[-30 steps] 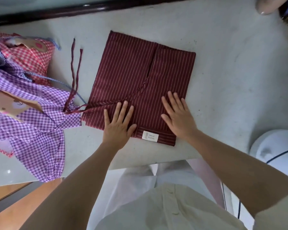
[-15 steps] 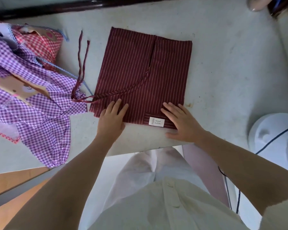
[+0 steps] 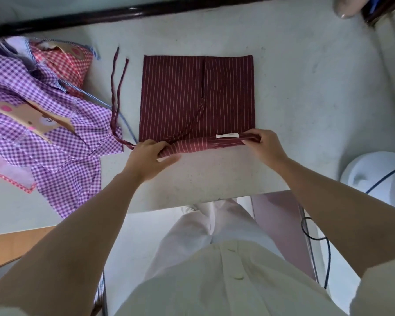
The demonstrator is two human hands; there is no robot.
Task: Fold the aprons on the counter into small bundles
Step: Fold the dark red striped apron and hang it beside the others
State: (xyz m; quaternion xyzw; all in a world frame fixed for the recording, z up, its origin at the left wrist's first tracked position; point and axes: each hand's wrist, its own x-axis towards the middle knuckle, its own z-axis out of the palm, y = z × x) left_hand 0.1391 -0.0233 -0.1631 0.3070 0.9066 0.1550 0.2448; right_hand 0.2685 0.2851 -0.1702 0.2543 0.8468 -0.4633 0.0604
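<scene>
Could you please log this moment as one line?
maroon striped apron: near edge turned up | left hand: grips left corner | right hand: grips right corner | purple checked apron: unfolded

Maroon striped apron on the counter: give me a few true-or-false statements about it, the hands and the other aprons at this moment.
1. The left hand and right hand both grip the turned-over near edge of the maroon striped apron. True.
2. The white label sits beside the left hand. False: it is beside the right hand.
3. The purple checked apron is folded into a bundle. False: it lies spread and rumpled.
4. The maroon ties trail off the apron's left side onto the counter. True.
</scene>
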